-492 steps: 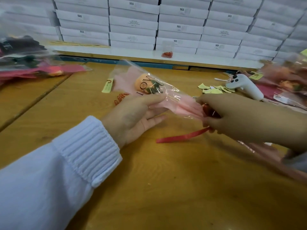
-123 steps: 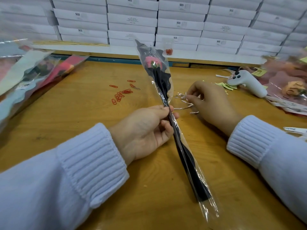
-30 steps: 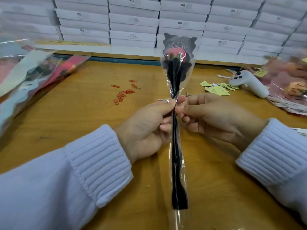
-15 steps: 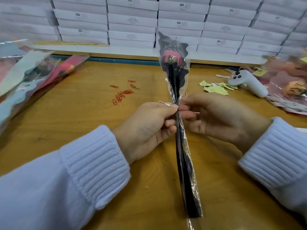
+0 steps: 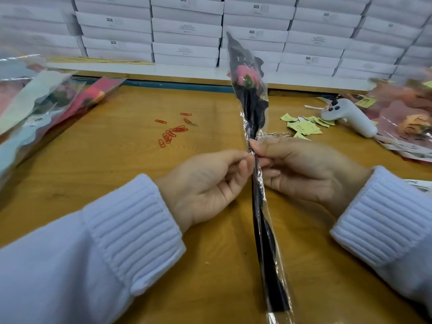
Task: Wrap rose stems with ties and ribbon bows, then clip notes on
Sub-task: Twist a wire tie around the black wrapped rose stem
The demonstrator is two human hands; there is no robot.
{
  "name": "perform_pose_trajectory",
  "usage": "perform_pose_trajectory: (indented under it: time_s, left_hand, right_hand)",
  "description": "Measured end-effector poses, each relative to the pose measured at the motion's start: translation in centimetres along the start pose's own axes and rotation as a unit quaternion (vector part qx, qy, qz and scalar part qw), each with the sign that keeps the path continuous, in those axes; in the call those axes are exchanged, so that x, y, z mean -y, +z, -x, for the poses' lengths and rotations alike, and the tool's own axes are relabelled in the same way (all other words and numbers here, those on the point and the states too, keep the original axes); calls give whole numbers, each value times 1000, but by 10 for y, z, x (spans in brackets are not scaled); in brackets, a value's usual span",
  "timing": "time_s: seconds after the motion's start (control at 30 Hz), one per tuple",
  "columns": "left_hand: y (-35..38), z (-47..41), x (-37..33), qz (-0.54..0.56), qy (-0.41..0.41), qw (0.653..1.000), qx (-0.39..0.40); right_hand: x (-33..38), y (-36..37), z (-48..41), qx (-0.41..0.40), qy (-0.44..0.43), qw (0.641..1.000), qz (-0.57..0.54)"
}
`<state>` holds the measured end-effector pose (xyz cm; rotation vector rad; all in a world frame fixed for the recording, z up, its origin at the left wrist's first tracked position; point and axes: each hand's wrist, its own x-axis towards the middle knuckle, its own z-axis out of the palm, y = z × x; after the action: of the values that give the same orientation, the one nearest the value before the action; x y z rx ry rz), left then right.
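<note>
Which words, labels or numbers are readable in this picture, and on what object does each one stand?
"SGS": on several of the stacked white boxes.
Smaller print on those boxes: too blurred to read.
Pale lettering on the black rose wrapper: blurred, not readable.
Writing on the yellow notes: too small to read.

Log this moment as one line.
phase: tying stem | left hand: pinches wrapped rose | right hand: pinches same spot | bow: none
</note>
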<state>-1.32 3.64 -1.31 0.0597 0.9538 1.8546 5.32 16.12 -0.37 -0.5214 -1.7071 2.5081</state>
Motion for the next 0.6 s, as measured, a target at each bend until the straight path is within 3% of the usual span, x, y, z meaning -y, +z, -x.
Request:
perform_pose_trajectory:
  time_s: [0.6]
  left_hand:
    - [-5, 5, -13, -61, -5, 998, -10]
  right_hand:
    - [0, 2, 3, 26, 17, 999, 13]
